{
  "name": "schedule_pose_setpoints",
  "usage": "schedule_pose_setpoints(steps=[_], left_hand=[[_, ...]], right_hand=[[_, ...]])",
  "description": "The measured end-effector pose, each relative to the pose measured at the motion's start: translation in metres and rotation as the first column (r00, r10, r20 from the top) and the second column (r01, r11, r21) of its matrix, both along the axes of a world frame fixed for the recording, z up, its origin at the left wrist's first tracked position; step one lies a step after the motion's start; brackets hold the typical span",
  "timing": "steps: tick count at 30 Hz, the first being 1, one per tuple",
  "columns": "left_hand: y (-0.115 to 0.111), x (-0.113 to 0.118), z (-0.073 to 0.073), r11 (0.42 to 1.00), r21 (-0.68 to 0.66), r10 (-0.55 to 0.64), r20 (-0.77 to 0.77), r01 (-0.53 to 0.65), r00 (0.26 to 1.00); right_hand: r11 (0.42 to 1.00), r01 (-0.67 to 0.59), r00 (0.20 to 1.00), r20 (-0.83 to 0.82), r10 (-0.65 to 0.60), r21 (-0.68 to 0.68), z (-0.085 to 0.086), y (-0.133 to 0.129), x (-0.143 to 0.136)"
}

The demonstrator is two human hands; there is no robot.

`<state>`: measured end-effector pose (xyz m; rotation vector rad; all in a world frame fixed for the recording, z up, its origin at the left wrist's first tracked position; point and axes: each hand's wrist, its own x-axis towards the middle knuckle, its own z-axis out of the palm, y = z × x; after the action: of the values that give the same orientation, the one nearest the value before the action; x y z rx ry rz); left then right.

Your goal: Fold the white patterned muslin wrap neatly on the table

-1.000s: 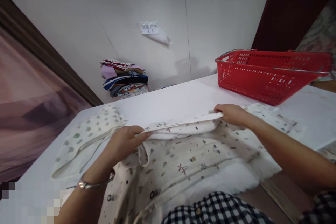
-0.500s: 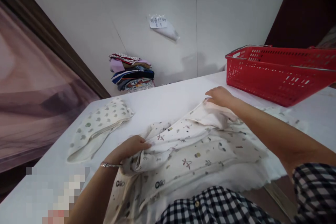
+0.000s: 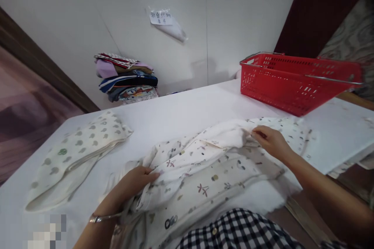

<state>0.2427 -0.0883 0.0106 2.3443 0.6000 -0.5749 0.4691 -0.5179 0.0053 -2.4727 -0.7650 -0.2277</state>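
Note:
A rumpled white cloth (image 3: 210, 175) printed with small plants and other motifs is spread over the near part of the table and hangs past its front edge. At its left side, my left hand (image 3: 138, 179) has its fingers closed on a fold of the fabric; some of the fingers are hidden beneath it. My right hand (image 3: 270, 142) pinches the cloth toward its right end, thumb and fingertips together. Left of the bunched fabric lies a folded white cloth (image 3: 87, 136) with grey spot-like prints and one green one.
A red plastic basket (image 3: 280, 89) with metal handles stands at the table's back right. Behind the table (image 3: 187, 109), a pile of folded fabrics (image 3: 127, 79) rests near the wall. A paper note (image 3: 160, 17) hangs on the wall. Pinkish drapery (image 3: 29, 113) borders the left side.
My right hand has moved right and nearer to me, drawing the cloth's upper edge down. The left hand stays on the fabric. The view has shifted somewhat to the right.

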Motion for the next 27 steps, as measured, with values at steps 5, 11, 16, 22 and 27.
schedule_pose_setpoints(steps=[5,11,16,22,27], left_hand=[[0.004,0.002,-0.005,1.0,-0.021,-0.013,-0.01,0.013,1.0],[0.003,-0.001,-0.003,0.998,-0.052,0.026,0.027,-0.025,0.999],[0.005,-0.003,-0.008,0.997,-0.072,0.047,0.064,-0.042,0.997],[0.008,-0.005,-0.014,0.99,-0.122,0.082,0.08,-0.072,0.993],[0.006,-0.005,-0.011,0.986,-0.14,0.108,0.081,-0.096,0.991]], right_hand=[[0.993,0.091,0.996,0.031,-0.088,-0.076,-0.037,-0.024,-0.011],[0.967,0.034,0.999,0.033,-0.027,-0.251,-0.039,0.001,0.01],[0.967,-0.072,0.997,-0.055,0.06,-0.244,-0.03,0.024,0.046],[0.984,-0.154,0.976,-0.144,0.166,0.093,0.009,0.017,0.067],[0.983,-0.143,0.906,-0.384,0.178,0.119,0.041,-0.007,0.06]])
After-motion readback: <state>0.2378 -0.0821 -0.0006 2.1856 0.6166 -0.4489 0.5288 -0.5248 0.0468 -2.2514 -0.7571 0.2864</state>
